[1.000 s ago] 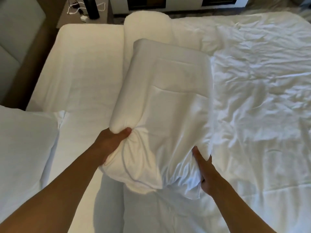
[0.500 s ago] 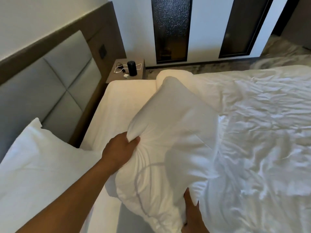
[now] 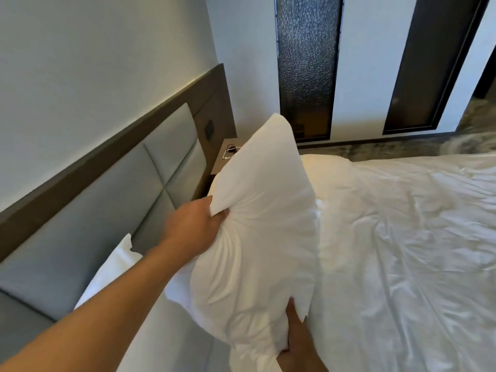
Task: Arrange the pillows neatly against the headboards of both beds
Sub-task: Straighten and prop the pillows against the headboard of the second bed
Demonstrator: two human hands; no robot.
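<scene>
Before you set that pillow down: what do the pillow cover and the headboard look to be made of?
The pillow looks covered in white woven cloth, probably cotton, matte; it puckers into fine folds at the left hand grip. The headboard seems to have grey padded panels, fabric or faux leather, with recessed seams, inside a dark brown frame that looks like wood.

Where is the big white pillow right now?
In the head view the pillow is up in the air at centre, held by the left hand and right hand, between the grey headboard and the rumpled duvet.
</scene>
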